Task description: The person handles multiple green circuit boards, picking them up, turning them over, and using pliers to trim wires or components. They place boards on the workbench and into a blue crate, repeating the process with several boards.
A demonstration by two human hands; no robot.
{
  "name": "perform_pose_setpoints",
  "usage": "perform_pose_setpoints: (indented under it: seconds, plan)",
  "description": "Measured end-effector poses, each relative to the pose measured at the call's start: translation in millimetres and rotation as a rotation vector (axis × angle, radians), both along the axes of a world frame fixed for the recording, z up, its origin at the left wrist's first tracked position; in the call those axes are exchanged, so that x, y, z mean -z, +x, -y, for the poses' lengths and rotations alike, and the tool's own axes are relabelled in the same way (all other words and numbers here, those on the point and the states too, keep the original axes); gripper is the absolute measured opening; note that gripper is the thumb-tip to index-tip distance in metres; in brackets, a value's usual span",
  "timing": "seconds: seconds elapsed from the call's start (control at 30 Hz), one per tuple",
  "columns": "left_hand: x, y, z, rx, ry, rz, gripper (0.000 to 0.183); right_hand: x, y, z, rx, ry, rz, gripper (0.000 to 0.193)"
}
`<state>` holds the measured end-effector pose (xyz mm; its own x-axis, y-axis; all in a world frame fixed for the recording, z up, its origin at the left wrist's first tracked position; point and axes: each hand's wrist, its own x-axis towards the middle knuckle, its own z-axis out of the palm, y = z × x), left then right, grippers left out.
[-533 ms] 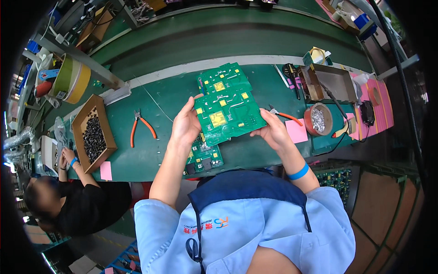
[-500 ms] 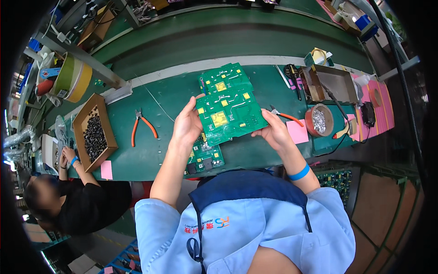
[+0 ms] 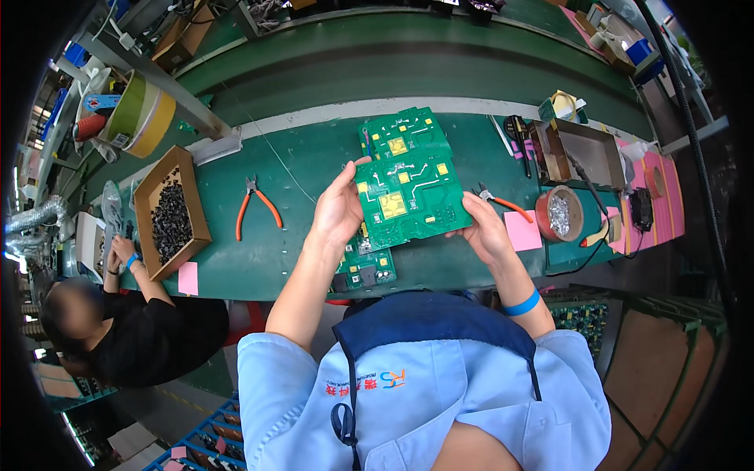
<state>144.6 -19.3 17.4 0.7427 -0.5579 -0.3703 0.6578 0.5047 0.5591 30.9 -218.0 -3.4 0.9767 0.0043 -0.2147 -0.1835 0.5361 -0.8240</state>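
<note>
I hold a green circuit board (image 3: pixel 408 200) with yellow square pads up over the green bench. My left hand (image 3: pixel 338 208) grips its left edge, thumb on top. My right hand (image 3: pixel 483 228) holds its right edge from below. A second green board (image 3: pixel 400 133) lies flat on the bench just beyond the held one. A smaller green board (image 3: pixel 365 267) with dark parts lies at the bench's near edge under my left wrist.
Orange-handled pliers (image 3: pixel 255 206) lie left of my hands; another orange-handled tool (image 3: pixel 503 202) lies right. A cardboard box of small black parts (image 3: pixel 169 216) sits far left, near another person (image 3: pixel 118 314). A round tin (image 3: pixel 559 213), pink notes (image 3: pixel 522 230) and a metal tray (image 3: pixel 585 153) are right.
The held board has shifted slightly toward me and tilted a little; both hands keep their grip.
</note>
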Motion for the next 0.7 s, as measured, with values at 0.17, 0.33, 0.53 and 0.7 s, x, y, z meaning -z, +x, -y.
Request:
perform_pose_setpoints:
  seconds: [0.17, 0.33, 0.53, 0.7]
  plan:
    - [-2, -5, -6, -0.017, -0.052, 0.220, 0.031, 2, -3, -3, -0.014, -0.106, 0.037, 0.031]
    - [-8, -11, -10, -0.009, -0.126, 0.366, 0.028, 10, -3, -3, -0.018, -0.104, 0.097, 0.034]
    - [-4, -11, -12, -0.012, -0.127, 0.363, 0.027, 12, -5, -4, -0.014, -0.080, 0.103, 0.034]
    - [-2, -10, -12, -0.014, -0.136, 0.355, 0.027, 10, -6, -5, -0.013, -0.075, 0.103, 0.034]
